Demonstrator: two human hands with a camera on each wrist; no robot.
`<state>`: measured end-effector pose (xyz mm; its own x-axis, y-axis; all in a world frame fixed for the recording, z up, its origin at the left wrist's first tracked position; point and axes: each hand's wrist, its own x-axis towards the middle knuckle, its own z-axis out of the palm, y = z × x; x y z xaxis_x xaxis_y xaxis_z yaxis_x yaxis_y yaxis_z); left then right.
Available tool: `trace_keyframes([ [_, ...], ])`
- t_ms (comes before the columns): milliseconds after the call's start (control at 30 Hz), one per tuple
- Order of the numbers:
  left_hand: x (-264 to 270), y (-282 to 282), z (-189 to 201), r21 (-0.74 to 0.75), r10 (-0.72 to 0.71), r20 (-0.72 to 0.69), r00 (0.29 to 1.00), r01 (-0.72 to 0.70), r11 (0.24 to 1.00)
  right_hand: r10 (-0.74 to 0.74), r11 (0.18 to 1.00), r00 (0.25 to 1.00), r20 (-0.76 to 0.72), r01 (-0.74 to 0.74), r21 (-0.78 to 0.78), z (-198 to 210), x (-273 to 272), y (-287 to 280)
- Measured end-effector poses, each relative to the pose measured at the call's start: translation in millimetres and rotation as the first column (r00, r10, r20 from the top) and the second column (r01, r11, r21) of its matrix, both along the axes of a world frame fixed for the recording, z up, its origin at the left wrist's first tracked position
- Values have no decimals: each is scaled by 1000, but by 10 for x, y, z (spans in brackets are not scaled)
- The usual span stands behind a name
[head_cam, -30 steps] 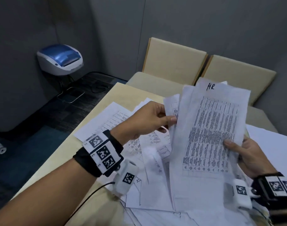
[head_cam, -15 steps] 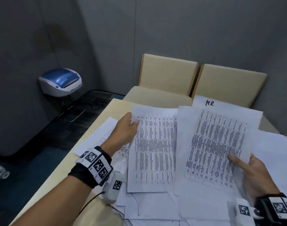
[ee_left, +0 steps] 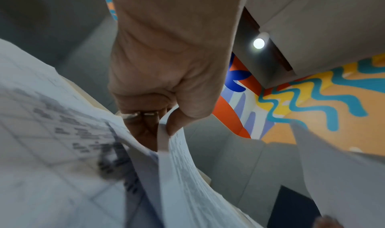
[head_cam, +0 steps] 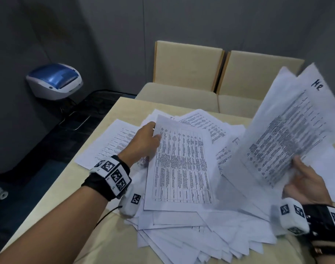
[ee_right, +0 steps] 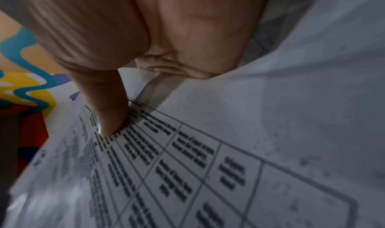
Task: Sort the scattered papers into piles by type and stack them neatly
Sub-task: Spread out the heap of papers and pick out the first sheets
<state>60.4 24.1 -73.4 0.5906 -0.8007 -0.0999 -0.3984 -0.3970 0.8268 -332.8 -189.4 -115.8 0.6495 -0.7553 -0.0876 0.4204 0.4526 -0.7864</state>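
The right hand [head_cam: 305, 184] now grips the white "HR" printed sheets [head_cam: 288, 130] swung out right, while the left hand [head_cam: 143, 141] pinches the white table-printed sheet [head_cam: 181, 164] lower over the tabletop [head_cam: 71, 191].

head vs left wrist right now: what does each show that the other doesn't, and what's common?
Head only: the table, the scattered papers, two chairs, the printer, and the right hand holding up the sheet marked HR.
Left wrist only: a ceiling light, a colourful mural, and the thumb pinching the paper's edge.
Both: the left hand gripping the table-printed sheet.
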Motion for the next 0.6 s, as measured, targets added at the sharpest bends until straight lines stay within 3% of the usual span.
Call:
trace_keyframes([
  [67, -95, -21, -25, 97, -116, 44, 992, 111, 989, -45, 996, 999, -19, 46, 78, 133, 58, 172],
  [133, -218, -43, -5, 158, -206, 0, 979, 203, 966, -158, 974, 984, -80, 169, 153, 164, 155, 255],
  [200, -334, -76, 36, 221, -268, -5, 964, 262, 939, -160, 954, 986, -41, 165, 251, 191, 252, 252],
  [233, -390, -93, 63, 283, -296, 59, 953, 268, 921, -126, 958, 992, 15, 118, 261, 196, 263, 266],
  [300, -494, -91, 135, 349, -318, 219, 922, 230, 909, -220, 975, 971, -96, 217, -37, 197, 302, 254],
  [333, -560, -65, 210, 324, -323, 242, 915, 238, 916, -231, 972, 969, -85, 227, -57, 177, 271, 214],
  [400, -718, -9, 348, 185, -386, 106, 916, 363, 913, -370, 919, 914, -167, 333, -213, 322, 373, 326],
  [467, -952, 57, 514, -20, -523, -115, 844, 525, 851, -173, 982, 983, -59, 168, -90, 361, 575, 375],
  [500, -1071, 79, 589, -119, -585, -170, 793, 573, 811, -202, 967, 978, -50, 191, -171, 420, 647, 425],
  [533, -1170, 84, 619, -178, -610, -164, 775, 585, 791, -222, 951, 974, -54, 204, -231, 461, 699, 458],
  [600, -1274, 53, 594, -221, -538, -10, 843, 523, 823, -261, 923, 962, -76, 226, -311, 421, 684, 354],
])
